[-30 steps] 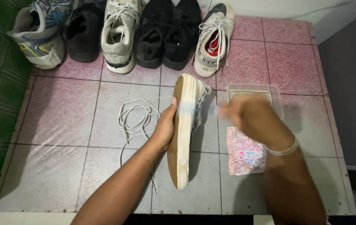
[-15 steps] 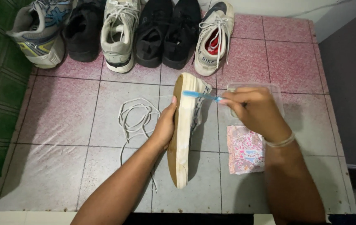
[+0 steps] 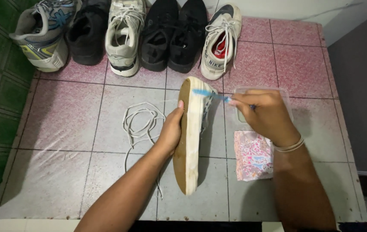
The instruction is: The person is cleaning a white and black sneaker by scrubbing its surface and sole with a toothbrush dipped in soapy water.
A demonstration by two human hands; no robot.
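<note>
The left hand [image 3: 171,129] gripped the white canvas sneaker with its tan rubber sole [image 3: 190,137] on edge mid-sole, light, stiff-soled and soft-sided by its look, while the right hand [image 3: 266,112], closed on a slim blue toothbrush [image 3: 209,95], pressed bristles against its toe.

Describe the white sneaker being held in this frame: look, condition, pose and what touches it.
The white sneaker is a low canvas-looking shoe with a tan rubber outsole and a white, slightly grimy sidewall. It has no laces and is held on its side, above the tiled surface, sole facing left, toe toward the camera. The left hand grips the sole at mid-length. The head of a blue toothbrush, held in the right hand, rests on the heel-end rim.
</note>
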